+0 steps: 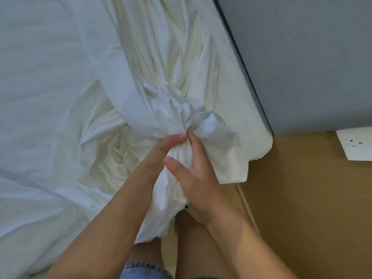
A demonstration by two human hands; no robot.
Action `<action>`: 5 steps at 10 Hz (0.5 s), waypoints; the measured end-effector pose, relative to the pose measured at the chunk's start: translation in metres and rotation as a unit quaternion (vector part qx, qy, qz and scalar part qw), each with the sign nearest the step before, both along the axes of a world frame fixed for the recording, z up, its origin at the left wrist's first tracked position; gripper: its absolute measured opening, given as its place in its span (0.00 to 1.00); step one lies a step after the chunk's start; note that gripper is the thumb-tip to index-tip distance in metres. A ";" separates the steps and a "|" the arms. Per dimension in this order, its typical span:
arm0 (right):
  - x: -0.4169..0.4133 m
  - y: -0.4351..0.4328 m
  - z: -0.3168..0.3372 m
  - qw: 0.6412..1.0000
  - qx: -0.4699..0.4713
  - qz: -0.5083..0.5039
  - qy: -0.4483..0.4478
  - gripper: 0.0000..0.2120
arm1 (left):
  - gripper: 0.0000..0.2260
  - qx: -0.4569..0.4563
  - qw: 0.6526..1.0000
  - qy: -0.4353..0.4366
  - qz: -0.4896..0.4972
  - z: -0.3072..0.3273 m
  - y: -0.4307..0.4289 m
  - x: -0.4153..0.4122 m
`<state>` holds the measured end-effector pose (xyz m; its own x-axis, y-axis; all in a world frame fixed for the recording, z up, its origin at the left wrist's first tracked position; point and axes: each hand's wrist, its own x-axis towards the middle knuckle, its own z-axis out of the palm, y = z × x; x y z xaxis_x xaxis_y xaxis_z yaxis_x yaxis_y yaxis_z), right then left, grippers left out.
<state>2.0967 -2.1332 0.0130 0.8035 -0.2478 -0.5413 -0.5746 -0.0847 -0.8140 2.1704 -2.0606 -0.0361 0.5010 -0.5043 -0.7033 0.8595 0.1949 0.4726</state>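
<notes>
Head view: caught mid-gather on the white sheet [177,111]. Judged roughly halfway. Done so far: one long run of cloth drawn into a twisted rope and bunched tight at the near corner of the bed [36,57]. Left to do, by the look of it: pull in the rumpled slack spread across the mattress, plus the loose flap draped over the corner toward the wooden floor [302,208], then lift the bundle clear. Could not tell whether meant for stripping or for knotting.

Gripped the bunch with both hands, neither free. Wrapped the left hand [161,154] round the left side, fingers curled over the top, forearm angled in from lower left. Clamped the right side with the right hand [199,178], thumb splayed across the front of the bundle, index stretched up along the fold next to the left fingertips, wrist bent down, forearm in from lower right. Held the bundle just off the bed corner, above bare knees and denim shorts [141,268]. Noted a grey panel [302,57] tight against the far side of the bed.
</notes>
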 end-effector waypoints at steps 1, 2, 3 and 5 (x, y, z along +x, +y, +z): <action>-0.010 -0.013 0.001 0.989 -0.128 -0.053 -0.054 0.24 | 0.05 -0.008 1.000 0.003 0.003 0.005 -0.001 0.010; -0.011 -0.037 -0.007 0.981 -0.146 -0.129 -0.013 0.22 | 0.03 -0.012 1.000 0.027 0.001 -0.007 0.002 0.005; -0.010 -0.037 -0.011 0.987 -0.131 -0.093 0.003 0.17 | 0.04 -0.024 0.997 0.064 -0.029 -0.004 0.006 -0.003; -0.019 0.000 -0.020 0.975 -0.217 -0.022 0.037 0.18 | 0.10 -0.068 0.986 0.074 -0.131 -0.009 0.017 -0.007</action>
